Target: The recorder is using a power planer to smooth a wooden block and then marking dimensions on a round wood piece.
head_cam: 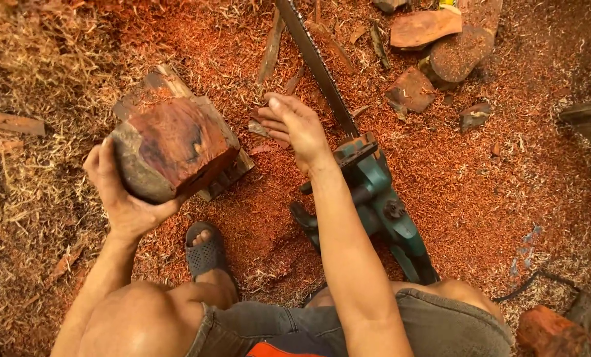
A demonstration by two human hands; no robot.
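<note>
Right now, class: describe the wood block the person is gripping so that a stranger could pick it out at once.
Start at the green chainsaw lying on the red sawdust, then look across to the left hand. It cups a chunky reddish block above a flat board. Unlike the scattered offcuts beyond, it has one grey, rounded bark side.

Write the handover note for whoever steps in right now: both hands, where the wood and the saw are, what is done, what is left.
Left hand: grip closed around the reddish wood block, holding it tilted over a flat wooden board on the ground.
Right hand: open, empty, hovering above the sawdust beside the chainsaw bar.
Green chainsaw: lying on the ground by the right forearm, unheld.
Done: block has a flat cut face; offcuts lie at the top of the view.
Left: block not yet set down; saw not picked up.
</note>
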